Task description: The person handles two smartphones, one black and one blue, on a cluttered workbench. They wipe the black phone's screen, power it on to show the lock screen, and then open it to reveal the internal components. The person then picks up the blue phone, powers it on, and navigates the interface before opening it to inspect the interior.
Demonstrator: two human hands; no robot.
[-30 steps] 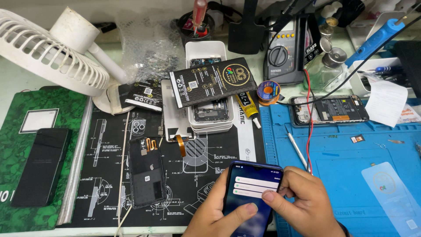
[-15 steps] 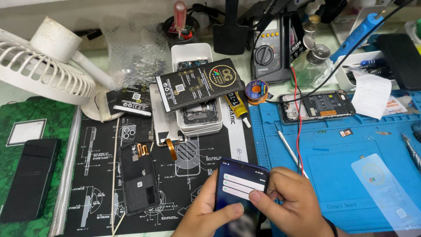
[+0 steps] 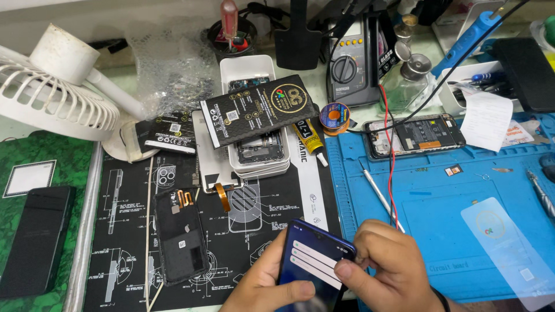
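Both hands, left hand and right hand, clasp a glossy rectangular phone; its long axis runs from 11 to 5 o'clock, lit glass screen upward, above the worktop.

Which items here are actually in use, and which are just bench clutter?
In hand:
- blue phone with lit screen, gripped by left hand and right hand, right thumb on the screen

Lying about:
- opened phone on the blue mat
- black back cover
- dark phone on the green mat
- multimeter
- white fan
- glue tube
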